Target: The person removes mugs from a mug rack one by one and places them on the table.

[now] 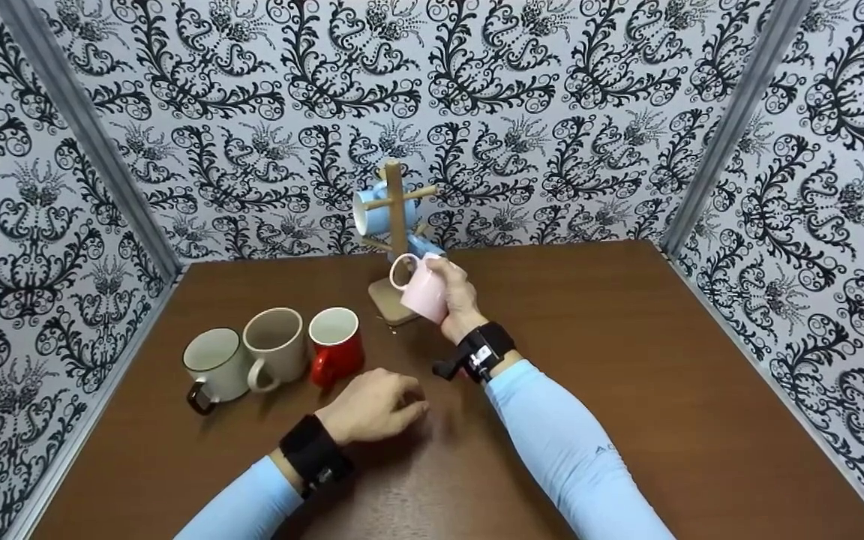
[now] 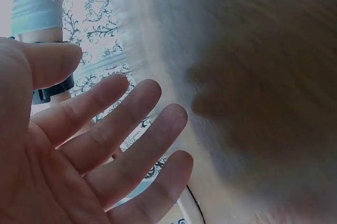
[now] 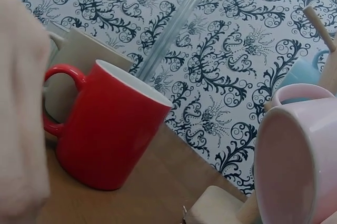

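My right hand (image 1: 460, 291) grips a pink mug (image 1: 423, 292) by its body, holding it in front of a wooden mug tree (image 1: 396, 225). The mug is tilted, with its handle pointing up and left toward the post. A light blue mug (image 1: 383, 216) hangs on an upper peg, and another blue piece (image 1: 424, 246) shows lower down, partly hidden by the pink mug. Low over the table, my left hand (image 1: 373, 405) holds nothing, its fingers loosely bent and spread in the left wrist view. Nearest to it stands a red mug (image 1: 338, 358) with a white inside.
Left of the red mug stand a beige mug (image 1: 276, 352) and a whitish mug with a dark rim and handle (image 1: 218, 367), all upright in a row. Patterned walls (image 1: 552, 135) enclose the brown table (image 1: 612, 375) at the back and sides.
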The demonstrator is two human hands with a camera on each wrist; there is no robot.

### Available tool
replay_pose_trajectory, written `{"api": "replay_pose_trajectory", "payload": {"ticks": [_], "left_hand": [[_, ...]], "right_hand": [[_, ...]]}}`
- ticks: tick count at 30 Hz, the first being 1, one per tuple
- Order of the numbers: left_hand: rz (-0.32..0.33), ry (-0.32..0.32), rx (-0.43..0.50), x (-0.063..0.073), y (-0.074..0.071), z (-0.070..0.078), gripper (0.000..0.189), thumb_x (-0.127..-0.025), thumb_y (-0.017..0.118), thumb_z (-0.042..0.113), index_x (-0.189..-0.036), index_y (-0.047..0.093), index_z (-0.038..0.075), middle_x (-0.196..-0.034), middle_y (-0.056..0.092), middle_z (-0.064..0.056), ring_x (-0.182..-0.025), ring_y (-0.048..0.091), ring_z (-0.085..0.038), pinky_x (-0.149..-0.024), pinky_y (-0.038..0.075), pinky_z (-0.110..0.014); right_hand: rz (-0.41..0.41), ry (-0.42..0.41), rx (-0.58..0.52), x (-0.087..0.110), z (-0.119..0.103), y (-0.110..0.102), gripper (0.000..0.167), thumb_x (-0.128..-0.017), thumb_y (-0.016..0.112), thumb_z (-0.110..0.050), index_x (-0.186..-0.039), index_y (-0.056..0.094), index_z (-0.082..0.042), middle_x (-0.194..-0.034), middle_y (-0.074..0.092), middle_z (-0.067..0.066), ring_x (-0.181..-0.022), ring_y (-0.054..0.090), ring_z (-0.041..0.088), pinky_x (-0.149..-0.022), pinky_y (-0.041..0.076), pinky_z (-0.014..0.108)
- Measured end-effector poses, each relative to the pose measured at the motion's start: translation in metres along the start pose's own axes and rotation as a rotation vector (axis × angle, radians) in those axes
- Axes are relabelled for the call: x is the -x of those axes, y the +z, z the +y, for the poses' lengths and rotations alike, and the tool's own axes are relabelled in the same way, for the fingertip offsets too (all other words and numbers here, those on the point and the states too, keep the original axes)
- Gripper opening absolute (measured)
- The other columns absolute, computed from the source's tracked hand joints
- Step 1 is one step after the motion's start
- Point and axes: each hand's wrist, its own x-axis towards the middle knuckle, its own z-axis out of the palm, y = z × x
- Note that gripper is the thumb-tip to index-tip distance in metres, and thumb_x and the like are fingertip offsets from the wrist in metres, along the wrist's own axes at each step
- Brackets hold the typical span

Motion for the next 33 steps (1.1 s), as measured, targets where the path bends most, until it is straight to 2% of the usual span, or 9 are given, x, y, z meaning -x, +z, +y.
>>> {"api": "replay_pose_trajectory", "payload": {"ticks": [6,13,15,19,22,26,33], "left_hand": [[0.019,-0.06,0.07,0.0,0.001,-0.003,0.017,-0.106,0.074,0.031,-0.108,0.084,0.018,-0.092,0.084,0.004,-0.08,0.075,-0.011,-0.075,0.064,-0.033],[0.03,-0.124,0.174,0.0,-0.002,-0.008,0.017,-0.105,0.073,0.031,-0.109,0.084,0.018,-0.096,0.085,0.005,-0.083,0.077,-0.009,-0.077,0.064,-0.031],[0.05,-0.151,0.207,-0.001,-0.002,-0.009,0.016,-0.105,0.073,0.03,-0.108,0.084,0.018,-0.096,0.084,0.005,-0.084,0.077,-0.009,-0.078,0.063,-0.03],[0.129,-0.185,0.261,-0.004,-0.003,-0.01,0.016,-0.104,0.071,0.023,-0.104,0.084,0.013,-0.095,0.084,0.002,-0.084,0.076,-0.012,-0.079,0.062,-0.031],[0.165,-0.226,0.319,-0.005,-0.003,-0.012,0.018,-0.104,0.07,0.02,-0.107,0.084,0.009,-0.094,0.084,0.0,-0.08,0.075,-0.012,-0.077,0.061,-0.029],[0.182,-0.29,0.407,-0.007,-0.003,-0.014,0.022,-0.105,0.069,0.019,-0.115,0.082,0.003,-0.095,0.083,-0.005,-0.075,0.075,-0.013,-0.074,0.061,-0.027],[0.192,-0.362,0.573,-0.006,-0.004,-0.013,0.025,-0.107,0.069,0.017,-0.122,0.077,-0.001,-0.103,0.082,-0.021,-0.079,0.08,-0.032,-0.064,0.061,-0.027]], "right_hand": [[-0.008,-0.008,0.01,0.003,0.001,-0.001,0.04,-0.082,0.082,-0.039,-0.115,0.074,-0.017,-0.1,0.078,0.002,-0.091,0.074,0.02,-0.079,0.061,0.037],[-0.03,-0.061,0.033,0.006,-0.002,-0.003,0.033,-0.084,0.079,-0.036,-0.111,0.075,-0.018,-0.098,0.077,0.002,-0.09,0.074,0.02,-0.077,0.061,0.036],[-0.032,-0.075,0.037,0.006,-0.003,-0.005,0.033,-0.083,0.079,-0.035,-0.111,0.075,-0.018,-0.097,0.078,0.002,-0.088,0.075,0.02,-0.075,0.062,0.036],[-0.015,-0.084,0.057,0.007,-0.002,-0.008,0.036,-0.082,0.081,-0.035,-0.111,0.076,-0.015,-0.096,0.079,0.003,-0.086,0.076,0.02,-0.074,0.063,0.035],[-0.001,-0.08,0.08,0.008,0.0,-0.013,0.039,-0.081,0.082,-0.035,-0.114,0.076,-0.014,-0.097,0.079,0.004,-0.088,0.076,0.021,-0.075,0.063,0.036],[0.007,-0.089,0.105,0.01,0.0,-0.017,0.039,-0.081,0.083,-0.034,-0.114,0.076,-0.015,-0.097,0.079,0.003,-0.088,0.075,0.02,-0.076,0.062,0.035],[-0.055,-0.12,0.101,0.013,-0.001,-0.022,0.03,-0.083,0.08,-0.032,-0.108,0.079,-0.015,-0.095,0.08,0.002,-0.087,0.076,0.019,-0.076,0.062,0.034]]}}
